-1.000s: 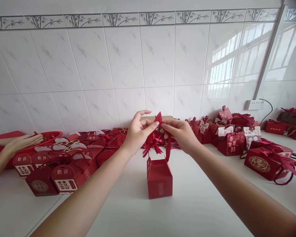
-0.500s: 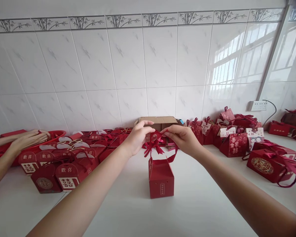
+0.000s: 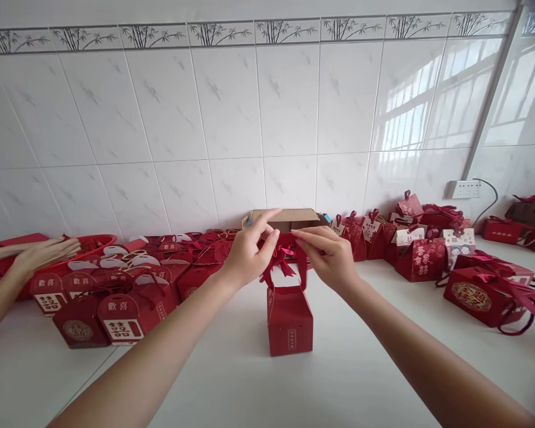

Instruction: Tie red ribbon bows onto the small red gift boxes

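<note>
A small red gift box [image 3: 290, 337] stands upright on the white table, with its top standing open. Over it, a dark red ribbon [image 3: 303, 266] runs up to a bow [image 3: 284, 260] held between my hands. My right hand [image 3: 330, 251] pinches the ribbon between thumb and fingertips. On the other side of the bow, my left hand [image 3: 246, 252] is closed on the ribbon, its thumb up and index finger stretched out; its other fingers are partly hidden.
Many red gift boxes [image 3: 120, 318] crowd the left side, near a red basket [image 3: 109, 241] and another person's hands [image 3: 49, 255]. Behind my hands is an open cardboard box [image 3: 289, 215]. More decorated boxes [image 3: 421, 260] stand right, below a wall socket [image 3: 464, 189].
My right hand has drawn the ribbon slightly right and down, and a strip now hangs beneath it. My left thumb has risen. The other person's hands have shifted slightly left.
</note>
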Tool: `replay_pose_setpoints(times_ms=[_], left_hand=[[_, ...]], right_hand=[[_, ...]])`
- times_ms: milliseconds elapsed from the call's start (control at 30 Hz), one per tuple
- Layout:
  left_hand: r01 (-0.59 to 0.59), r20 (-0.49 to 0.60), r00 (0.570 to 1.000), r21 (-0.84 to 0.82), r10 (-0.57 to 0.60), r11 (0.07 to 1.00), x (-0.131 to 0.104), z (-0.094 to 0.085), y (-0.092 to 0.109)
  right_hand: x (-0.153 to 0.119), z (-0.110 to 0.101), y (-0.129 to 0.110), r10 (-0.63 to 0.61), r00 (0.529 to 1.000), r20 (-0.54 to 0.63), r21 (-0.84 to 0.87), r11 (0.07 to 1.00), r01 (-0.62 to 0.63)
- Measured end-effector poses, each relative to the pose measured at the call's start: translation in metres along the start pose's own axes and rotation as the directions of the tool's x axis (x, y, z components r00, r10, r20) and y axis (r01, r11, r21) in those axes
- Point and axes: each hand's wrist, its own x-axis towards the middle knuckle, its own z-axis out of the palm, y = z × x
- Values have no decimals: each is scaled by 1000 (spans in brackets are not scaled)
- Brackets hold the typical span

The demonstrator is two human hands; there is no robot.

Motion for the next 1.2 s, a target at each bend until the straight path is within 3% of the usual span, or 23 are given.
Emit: replay_pose_setpoints(times_ms=[100, 200, 300, 367, 433, 467, 567, 633, 700, 767, 833, 933, 1067, 1200], left_hand=[[-173, -80, 973, 367, 216, 914, -7, -9, -9], [-115, -148, 959, 577, 242, 808, -22, -29, -27], [-17, -131, 981, 669, 141, 743, -53, -55, -56], [55, -73, 997, 668, -8, 742, -82, -70, -78], [115, 12, 987, 636, -160, 763, -110, -78, -97], [129, 63, 974, 631, -216, 765, -121, -78, -104], [114, 182, 929, 688, -323, 717, -138, -68, -114], [109, 150, 944, 702, -295, 704, -134, -53, -111], [172, 81, 958, 611, -276, 773, -122, -35, -103], [286, 82, 934, 412, -348, 865, -107, -17, -92], [390, 169, 885, 240, -434, 889, -94, -1, -81], [418, 242, 865, 137, -439, 898, -83, 18, -68], [378, 235, 887, 121, -397, 918, -80, 30, -65], [393, 263, 871, 132, -414, 910, -82, 32, -68]], right_hand=[[-10, -8, -3, 292, 950, -113, 65, 956, -286], [-32, -29, 6, 468, 874, -129, 5, 882, -471], [-70, -57, 28, 556, 824, -108, -187, 803, -566], [-101, -74, 46, 642, 760, -97, -323, 702, -634], [-129, -85, 62, 722, 685, -95, -432, 590, -682], [-141, -88, 69, 761, 648, -40, -460, 562, -687], [-154, -86, 76, 789, 606, 99, -499, 567, -655], [-146, -77, 72, 770, 634, 74, -506, 577, -642], [-129, -64, 62, 743, 666, 69, -463, 615, -638], [-110, -49, 49, 685, 694, 220, -341, 721, -604], [-93, -33, 36, 571, 707, 418, -201, 817, -541], [-80, -12, 24, 484, 670, 563, -118, 849, -515], [-79, 0, 22, 473, 635, 611, -144, 855, -498], [-85, -1, 25, 484, 633, 604, -162, 852, -497]])
